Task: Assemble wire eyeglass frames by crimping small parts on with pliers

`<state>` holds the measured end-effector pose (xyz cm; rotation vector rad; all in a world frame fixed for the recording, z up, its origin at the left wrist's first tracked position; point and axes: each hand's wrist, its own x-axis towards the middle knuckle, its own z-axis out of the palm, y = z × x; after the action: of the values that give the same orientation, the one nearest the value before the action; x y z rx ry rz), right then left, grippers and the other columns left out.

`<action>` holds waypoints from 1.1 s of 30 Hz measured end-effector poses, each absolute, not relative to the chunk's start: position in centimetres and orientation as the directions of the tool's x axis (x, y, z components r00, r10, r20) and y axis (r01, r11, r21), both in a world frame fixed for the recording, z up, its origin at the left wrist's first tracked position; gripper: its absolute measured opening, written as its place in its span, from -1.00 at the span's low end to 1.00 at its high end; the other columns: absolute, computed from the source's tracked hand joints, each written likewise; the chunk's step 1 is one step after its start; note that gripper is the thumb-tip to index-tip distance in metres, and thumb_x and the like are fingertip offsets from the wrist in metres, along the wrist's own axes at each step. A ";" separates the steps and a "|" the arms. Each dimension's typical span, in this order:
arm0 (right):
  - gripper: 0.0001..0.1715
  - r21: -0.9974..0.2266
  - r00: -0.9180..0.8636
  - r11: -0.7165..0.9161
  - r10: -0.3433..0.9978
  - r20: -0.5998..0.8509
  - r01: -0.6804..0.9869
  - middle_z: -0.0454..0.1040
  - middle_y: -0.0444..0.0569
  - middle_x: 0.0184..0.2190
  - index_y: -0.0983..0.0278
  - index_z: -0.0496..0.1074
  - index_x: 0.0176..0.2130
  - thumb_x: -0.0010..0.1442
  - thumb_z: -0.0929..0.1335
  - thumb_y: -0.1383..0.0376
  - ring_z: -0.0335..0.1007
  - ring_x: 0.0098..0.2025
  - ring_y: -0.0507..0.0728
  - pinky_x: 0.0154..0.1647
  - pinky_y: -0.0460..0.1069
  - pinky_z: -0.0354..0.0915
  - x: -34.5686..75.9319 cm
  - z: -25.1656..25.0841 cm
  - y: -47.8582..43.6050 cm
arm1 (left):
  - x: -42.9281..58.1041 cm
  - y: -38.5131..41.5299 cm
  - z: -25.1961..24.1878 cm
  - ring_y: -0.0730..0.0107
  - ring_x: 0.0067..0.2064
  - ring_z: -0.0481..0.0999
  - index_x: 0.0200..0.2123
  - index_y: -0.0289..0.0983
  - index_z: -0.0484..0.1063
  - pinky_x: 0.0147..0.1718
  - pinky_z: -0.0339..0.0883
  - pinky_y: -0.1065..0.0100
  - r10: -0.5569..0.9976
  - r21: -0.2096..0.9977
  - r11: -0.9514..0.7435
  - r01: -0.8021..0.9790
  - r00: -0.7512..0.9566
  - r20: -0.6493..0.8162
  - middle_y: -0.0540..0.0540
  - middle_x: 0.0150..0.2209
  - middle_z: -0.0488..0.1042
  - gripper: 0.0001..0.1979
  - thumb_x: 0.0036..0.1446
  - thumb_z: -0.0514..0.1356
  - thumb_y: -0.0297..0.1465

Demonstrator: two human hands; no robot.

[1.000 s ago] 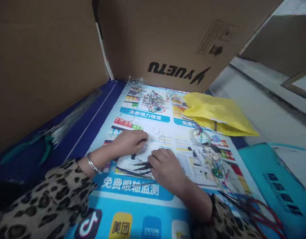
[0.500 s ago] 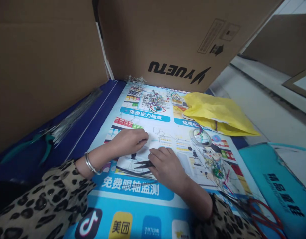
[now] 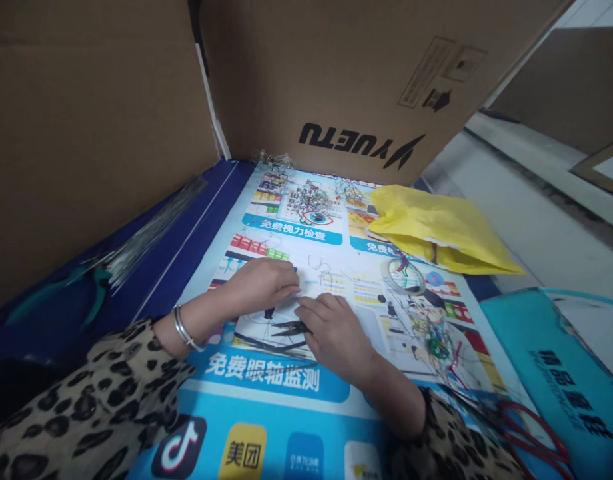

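Just left of the poster's middle is my left hand (image 3: 266, 283), wearing a silver bangle, its thumb and fingers pinched together. Whatever the pinch holds, perhaps thin wire, is too fine to make out. My right hand (image 3: 336, 337) is curled close beside it, fingertips nearly meeting the left ones. From under the right palm a dark tool with two pointed tips (image 3: 289, 329) sticks out to the left; its handles are hidden. Thin loose wires (image 3: 321, 267) lie beyond the hands, and several dark straight wires (image 3: 276, 350) lie below the tool.
A printed poster (image 3: 266, 410) covers the table. Tangled wires (image 3: 314, 199), a tape roll (image 3: 403, 277), a yellow bag (image 3: 441, 227), a teal pouch (image 3: 546, 373) and red-handled scissors (image 3: 534, 433) lie around. Teal-handled pliers (image 3: 99, 293) and a wire bundle (image 3: 151, 233) lie left, by cardboard walls (image 3: 286, 80).
The dark tool's tips are closer together than before. Both hands have stayed almost in place, with the fingertips slightly nearer each other.
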<state>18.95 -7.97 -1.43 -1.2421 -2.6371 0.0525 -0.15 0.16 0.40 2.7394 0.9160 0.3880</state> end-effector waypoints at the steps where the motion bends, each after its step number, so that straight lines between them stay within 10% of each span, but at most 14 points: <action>1: -0.70 -0.131 -0.618 0.643 0.763 0.188 0.755 0.38 -0.03 0.00 0.25 0.35 -0.10 0.10 0.30 0.39 0.16 -0.13 0.18 -0.19 0.08 0.09 18.9 -1.4 -8.0 | -0.1 0.2 0.4 0.39 -0.32 0.40 -0.34 -0.25 0.46 -0.36 0.16 0.38 0.607 0.302 -0.784 0.542 0.771 0.192 -0.03 -0.39 0.44 -0.78 0.21 0.04 -0.33; 33: -0.80 -0.134 -0.656 0.692 0.718 0.230 0.710 0.38 0.00 -0.28 0.28 0.39 -0.22 0.19 0.22 0.43 0.12 -0.21 0.14 -0.19 0.05 0.05 18.9 -2.2 -7.8 | -0.1 0.5 -0.6 0.42 -0.30 0.36 -0.39 -0.29 0.45 -0.23 0.19 0.39 0.486 0.638 -0.735 0.227 0.833 0.263 -0.03 -0.41 0.46 -0.83 0.18 0.09 -0.41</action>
<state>18.91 -7.77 -2.20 -1.1379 -2.6387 0.0462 -0.11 0.52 -0.62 2.4007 0.5206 0.5597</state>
